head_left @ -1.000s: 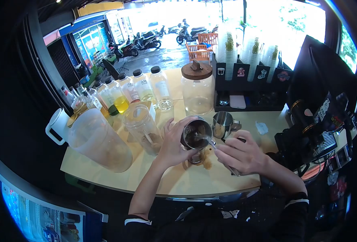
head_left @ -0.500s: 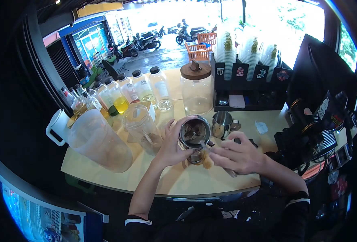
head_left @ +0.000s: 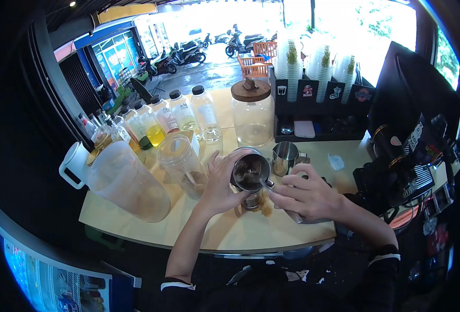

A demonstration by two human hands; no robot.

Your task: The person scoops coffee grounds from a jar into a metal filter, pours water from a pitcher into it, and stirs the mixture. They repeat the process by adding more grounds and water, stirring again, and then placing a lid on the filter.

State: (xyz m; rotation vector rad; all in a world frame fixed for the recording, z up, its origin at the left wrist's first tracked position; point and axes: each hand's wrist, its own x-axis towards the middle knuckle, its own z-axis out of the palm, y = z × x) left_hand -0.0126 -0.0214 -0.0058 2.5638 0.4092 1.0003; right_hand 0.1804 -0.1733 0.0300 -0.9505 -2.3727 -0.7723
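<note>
In the head view my left hand [head_left: 220, 182] is wrapped round a steel pitcher [head_left: 251, 172], tilted so its mouth and dark inside face me. My right hand [head_left: 309, 195] is closed with the fingers bunched beside the pitcher's rim. It grips a thin utensil [head_left: 295, 216], mostly hidden by the fingers, whose kind I cannot tell. Just below the pitcher is a small metal cup [head_left: 251, 202], partly covered by it. A fuzzy tan patch [head_left: 266, 206] lies beside that cup. A second steel pitcher [head_left: 284, 158] stands behind my hands.
On the left of the table [head_left: 214, 236] stand a large cloudy jug [head_left: 128, 182] and a lidded clear jar [head_left: 184, 164]. Several black-capped bottles [head_left: 207, 117] line the back, near a wooden-lidded jar [head_left: 252, 117]. A black cup rack [head_left: 318, 117] and dark machine [head_left: 391, 161] are rightward.
The pitcher shifts slightly in my left hand, and its dark contents look different inside. My right hand's fingers lift and bunch a little; it stays beside the rim.
</note>
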